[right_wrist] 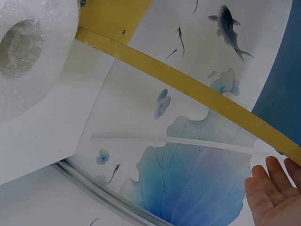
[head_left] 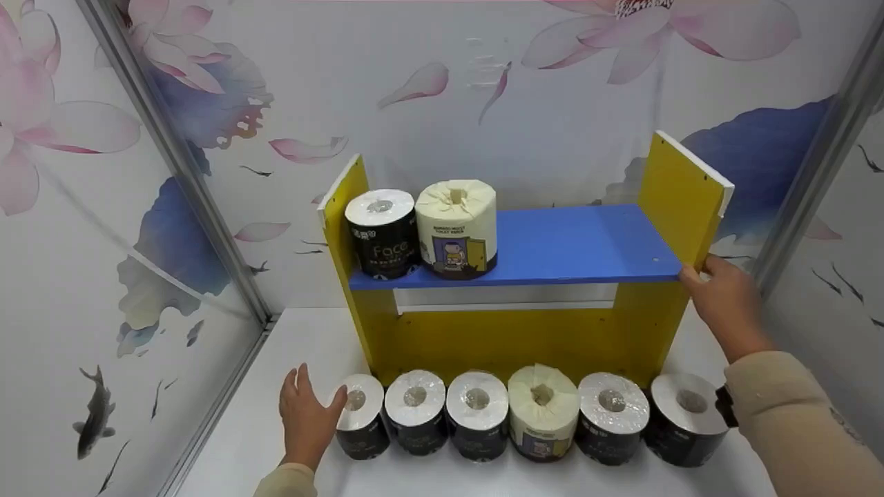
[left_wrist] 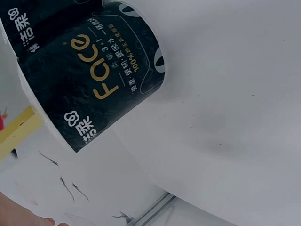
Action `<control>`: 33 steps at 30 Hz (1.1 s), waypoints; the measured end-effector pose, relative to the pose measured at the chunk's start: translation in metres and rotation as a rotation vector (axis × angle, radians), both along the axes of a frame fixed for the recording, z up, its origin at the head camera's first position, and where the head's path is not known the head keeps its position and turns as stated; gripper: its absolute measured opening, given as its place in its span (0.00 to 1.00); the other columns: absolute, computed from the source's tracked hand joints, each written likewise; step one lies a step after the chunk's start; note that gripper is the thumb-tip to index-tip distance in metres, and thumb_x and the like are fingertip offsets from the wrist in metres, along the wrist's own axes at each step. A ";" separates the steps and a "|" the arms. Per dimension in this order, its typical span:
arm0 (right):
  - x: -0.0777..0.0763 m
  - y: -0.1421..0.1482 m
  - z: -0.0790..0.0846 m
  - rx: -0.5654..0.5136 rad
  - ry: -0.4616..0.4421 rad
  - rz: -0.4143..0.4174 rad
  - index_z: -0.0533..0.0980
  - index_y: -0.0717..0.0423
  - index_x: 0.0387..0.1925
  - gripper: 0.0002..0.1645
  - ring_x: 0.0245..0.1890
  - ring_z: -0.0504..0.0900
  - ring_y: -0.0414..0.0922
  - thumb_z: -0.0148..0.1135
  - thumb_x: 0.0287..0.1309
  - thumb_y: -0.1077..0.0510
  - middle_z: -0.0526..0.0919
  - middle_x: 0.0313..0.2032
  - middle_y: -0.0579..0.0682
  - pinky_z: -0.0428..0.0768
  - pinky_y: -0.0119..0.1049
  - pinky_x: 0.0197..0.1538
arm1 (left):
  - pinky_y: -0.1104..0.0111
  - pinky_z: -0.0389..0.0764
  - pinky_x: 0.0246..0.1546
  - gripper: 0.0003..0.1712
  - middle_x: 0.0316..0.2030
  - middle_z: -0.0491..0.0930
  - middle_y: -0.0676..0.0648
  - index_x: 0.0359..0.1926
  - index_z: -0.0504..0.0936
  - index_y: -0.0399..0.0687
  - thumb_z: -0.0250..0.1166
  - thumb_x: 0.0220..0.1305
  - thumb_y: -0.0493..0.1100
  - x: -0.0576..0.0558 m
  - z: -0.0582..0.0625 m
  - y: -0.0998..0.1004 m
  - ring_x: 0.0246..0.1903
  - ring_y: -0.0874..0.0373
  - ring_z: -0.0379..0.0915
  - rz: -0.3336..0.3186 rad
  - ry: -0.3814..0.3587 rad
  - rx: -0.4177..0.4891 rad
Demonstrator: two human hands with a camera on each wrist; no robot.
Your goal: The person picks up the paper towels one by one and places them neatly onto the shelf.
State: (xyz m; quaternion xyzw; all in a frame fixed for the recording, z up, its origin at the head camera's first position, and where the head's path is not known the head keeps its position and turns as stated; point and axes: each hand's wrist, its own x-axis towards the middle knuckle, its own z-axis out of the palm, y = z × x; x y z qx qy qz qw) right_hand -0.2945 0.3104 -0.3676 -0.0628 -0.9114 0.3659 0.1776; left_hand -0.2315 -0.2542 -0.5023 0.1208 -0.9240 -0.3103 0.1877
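Note:
My left hand (head_left: 307, 417) is beside the leftmost black-wrapped toilet paper roll (head_left: 362, 421), fingers spread and thumb close to its top. The left wrist view shows that roll's dark "Face" label (left_wrist: 94, 70), with part of the hand (left_wrist: 21, 214) at the lower left corner. My right hand (head_left: 728, 297) grips the front edge of the yellow right side panel (head_left: 680, 200) of a small shelf, thumb by the blue board's (head_left: 573, 245) corner. In the right wrist view, its fingers (right_wrist: 270, 181) lie along the panel's outer side.
On the blue board, a black-wrapped roll (head_left: 383, 238) and a cream paper-wrapped roll (head_left: 457, 231) stand at the left end. Several rolls line the white table (head_left: 304, 338) before the shelf, among them a cream one (head_left: 543, 414). Flower-printed walls (head_left: 428, 124) enclose the table.

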 end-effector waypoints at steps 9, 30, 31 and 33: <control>0.000 0.000 0.001 0.007 0.008 -0.005 0.70 0.69 0.59 0.33 0.43 0.73 0.61 0.43 0.70 0.45 0.74 0.54 0.72 0.71 0.52 0.41 | 0.43 0.51 0.66 0.51 0.67 0.48 0.25 0.71 0.47 0.27 0.63 0.63 0.52 0.004 -0.013 -0.001 0.68 0.30 0.43 0.010 -0.099 0.134; -0.003 0.002 -0.004 -0.009 0.016 -0.007 0.72 0.68 0.56 0.31 0.31 0.69 0.54 0.43 0.68 0.46 0.78 0.45 0.68 0.67 0.43 0.30 | 0.44 0.51 0.66 0.57 0.66 0.48 0.25 0.71 0.44 0.27 0.68 0.57 0.53 0.008 -0.038 0.017 0.67 0.30 0.44 0.045 -0.175 0.251; -0.003 0.002 -0.003 -0.017 0.008 -0.006 0.71 0.68 0.57 0.32 0.32 0.70 0.55 0.43 0.68 0.45 0.77 0.46 0.69 0.67 0.43 0.31 | 0.44 0.51 0.66 0.58 0.66 0.48 0.25 0.71 0.44 0.27 0.68 0.57 0.54 0.008 -0.039 0.018 0.67 0.30 0.44 0.047 -0.175 0.259; -0.003 0.002 -0.003 -0.025 -0.012 -0.004 0.70 0.68 0.58 0.33 0.36 0.70 0.57 0.42 0.69 0.44 0.76 0.50 0.70 0.67 0.44 0.33 | 0.44 0.51 0.66 0.60 0.66 0.48 0.25 0.71 0.43 0.28 0.70 0.55 0.54 0.008 -0.042 0.019 0.68 0.30 0.44 0.049 -0.174 0.278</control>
